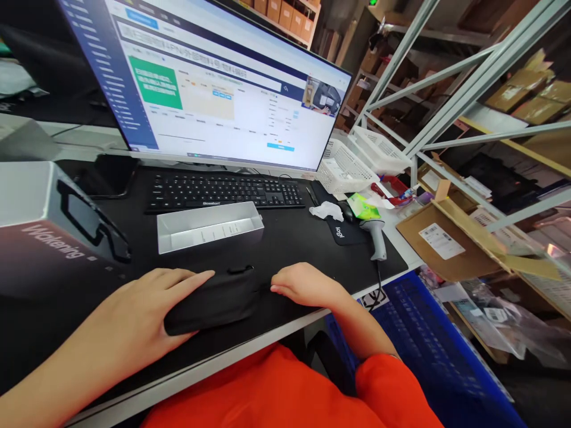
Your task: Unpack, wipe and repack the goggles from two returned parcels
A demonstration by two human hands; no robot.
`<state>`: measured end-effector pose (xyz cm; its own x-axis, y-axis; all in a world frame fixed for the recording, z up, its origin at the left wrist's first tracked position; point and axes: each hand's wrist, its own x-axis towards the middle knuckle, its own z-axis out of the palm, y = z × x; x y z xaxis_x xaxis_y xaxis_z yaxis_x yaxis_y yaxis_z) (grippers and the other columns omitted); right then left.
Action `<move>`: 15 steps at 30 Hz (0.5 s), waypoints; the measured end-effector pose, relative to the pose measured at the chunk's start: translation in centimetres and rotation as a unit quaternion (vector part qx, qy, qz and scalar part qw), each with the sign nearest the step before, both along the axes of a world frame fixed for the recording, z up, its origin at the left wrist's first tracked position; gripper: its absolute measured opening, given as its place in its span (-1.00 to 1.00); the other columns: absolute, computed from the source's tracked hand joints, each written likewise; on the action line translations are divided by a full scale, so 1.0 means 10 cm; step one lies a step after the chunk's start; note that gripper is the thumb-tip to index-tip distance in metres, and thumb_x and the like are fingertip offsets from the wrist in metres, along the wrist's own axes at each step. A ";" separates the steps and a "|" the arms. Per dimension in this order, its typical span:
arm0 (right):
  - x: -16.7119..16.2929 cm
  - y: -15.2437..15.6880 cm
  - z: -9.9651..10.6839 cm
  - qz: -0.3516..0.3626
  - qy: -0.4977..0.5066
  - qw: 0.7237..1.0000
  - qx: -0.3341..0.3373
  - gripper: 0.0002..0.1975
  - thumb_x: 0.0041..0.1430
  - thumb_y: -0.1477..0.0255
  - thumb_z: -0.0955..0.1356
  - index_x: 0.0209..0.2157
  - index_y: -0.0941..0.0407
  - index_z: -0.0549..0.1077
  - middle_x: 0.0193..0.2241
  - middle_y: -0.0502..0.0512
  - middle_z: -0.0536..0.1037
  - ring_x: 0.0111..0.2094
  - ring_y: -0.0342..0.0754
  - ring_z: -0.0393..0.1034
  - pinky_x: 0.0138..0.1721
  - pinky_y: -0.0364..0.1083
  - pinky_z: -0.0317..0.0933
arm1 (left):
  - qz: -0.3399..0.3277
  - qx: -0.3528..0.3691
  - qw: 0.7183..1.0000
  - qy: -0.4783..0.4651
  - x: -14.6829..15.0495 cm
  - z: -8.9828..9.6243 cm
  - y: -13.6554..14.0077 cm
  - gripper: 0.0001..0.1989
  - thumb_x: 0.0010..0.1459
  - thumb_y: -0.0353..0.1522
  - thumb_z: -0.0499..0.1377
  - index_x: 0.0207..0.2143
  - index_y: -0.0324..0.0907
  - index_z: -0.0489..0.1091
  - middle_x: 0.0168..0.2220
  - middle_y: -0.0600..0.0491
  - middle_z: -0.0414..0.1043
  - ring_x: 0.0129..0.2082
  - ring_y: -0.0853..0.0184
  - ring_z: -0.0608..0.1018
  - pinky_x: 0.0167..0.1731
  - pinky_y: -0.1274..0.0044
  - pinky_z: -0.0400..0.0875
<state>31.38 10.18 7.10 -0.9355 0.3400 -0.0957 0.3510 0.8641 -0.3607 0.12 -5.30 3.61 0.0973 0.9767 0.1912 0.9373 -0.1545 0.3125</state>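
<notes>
1 soft, matte-black oblong pouch (218, 304), looped; left hand (145, 306) clasping its left end, right hand (307, 285) curled closed beside its right.

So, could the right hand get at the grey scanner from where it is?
Probably yes: nothing upright seems to stand between the right hand and the grey scanner, just flat black mat.

9 o'clock: grey-to-mauve rectangular cardboard box (42, 252), "Wakening" | 10 o'clock: black plastic keyboard (227, 191), apparently "Bosston" | 11 o'clock: wide flat monitor (214, 137), Chinese heading including "PN"; its green rectangular panel (156, 83), white Chinese lines, blurred | 3 o'clock: black mouse pad (350, 235), pale lettering uncertain; brown cardboard carton (470, 255), white paper label (442, 241), print too small
</notes>
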 end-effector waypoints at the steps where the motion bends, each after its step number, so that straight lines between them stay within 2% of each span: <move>1: 0.02 0.02 0.07 0.013 0.003 1.000 0.010 -0.73 0.54 0.42 0.40 -0.33 0.10 0.56 -0.39 -0.01 0.62 -0.38 -0.10 0.46 -0.36 -0.11 0.04 | 0.000 -0.002 1.000 0.004 0.02 0.01 0.00 -0.40 0.16 -0.16 0.24 0.27 0.12 0.50 0.13 0.04 0.62 0.05 0.05 0.65 0.03 0.26 0.60; 4: -0.11 -0.01 0.31 0.069 0.001 0.996 0.056 -0.72 0.57 0.36 0.38 -0.30 0.10 0.59 -0.38 0.01 0.66 -0.36 -0.08 0.51 -0.36 -0.10 0.08 | -0.012 -0.007 1.000 0.015 0.05 0.01 0.03 -0.36 0.14 -0.19 0.25 0.31 0.13 0.49 0.10 -0.02 0.62 0.02 0.01 0.65 -0.03 0.24 0.60; 7: -0.60 -0.17 0.44 0.147 0.020 0.985 0.089 -0.61 0.62 0.25 0.31 -0.30 0.09 0.60 -0.35 0.06 0.69 -0.33 -0.05 0.55 -0.40 -0.08 0.09 | -0.037 -0.019 0.999 0.016 0.04 0.00 0.07 -0.34 0.10 -0.24 0.28 0.30 0.12 0.50 0.07 -0.03 0.62 -0.01 0.04 0.65 -0.08 0.27 0.59; 9: -1.02 -0.29 0.42 0.210 0.051 0.974 0.064 -0.61 0.62 0.24 0.30 -0.29 0.05 0.62 -0.28 0.04 0.72 -0.23 -0.05 0.60 -0.39 -0.10 0.16 | -0.048 -0.021 0.999 0.008 0.02 -0.02 0.07 -0.48 0.09 -0.28 0.26 0.14 0.04 0.59 0.02 -0.03 0.63 -0.02 0.04 0.64 -0.08 0.27 0.60; 11: -1.38 -0.38 0.32 0.238 0.089 0.967 0.031 -0.66 0.59 0.24 0.35 -0.30 0.02 0.62 -0.21 -0.01 0.74 -0.12 -0.06 0.63 -0.31 -0.14 0.26 | -0.050 -0.009 0.999 -0.005 -0.03 -0.04 0.03 -0.65 0.11 -0.30 0.23 -0.04 -0.01 0.60 -0.06 -0.01 0.64 -0.04 0.05 0.64 -0.08 0.27 0.61; 13: -1.55 -0.39 0.21 0.225 0.122 0.967 -0.003 -0.74 0.57 0.29 0.39 -0.25 0.02 0.63 -0.19 -0.04 0.75 -0.05 -0.07 0.64 -0.21 -0.16 0.34 | -0.039 0.039 0.998 -0.024 -0.06 -0.07 -0.06 -0.62 0.16 -0.26 0.25 0.05 -0.01 0.55 -0.03 -0.01 0.63 -0.01 0.02 0.64 -0.01 0.20 0.63; 15: -1.53 -0.35 0.13 0.195 0.161 0.966 -0.051 -0.76 0.59 0.35 0.35 -0.21 0.06 0.61 -0.24 -0.04 0.74 -0.08 -0.10 0.66 -0.14 -0.18 0.40 | 0.026 0.125 0.991 -0.043 -0.03 -0.09 -0.21 -0.36 0.19 -0.13 0.31 0.31 0.01 0.37 0.16 -0.09 0.57 0.14 -0.11 0.60 0.17 -0.01 0.57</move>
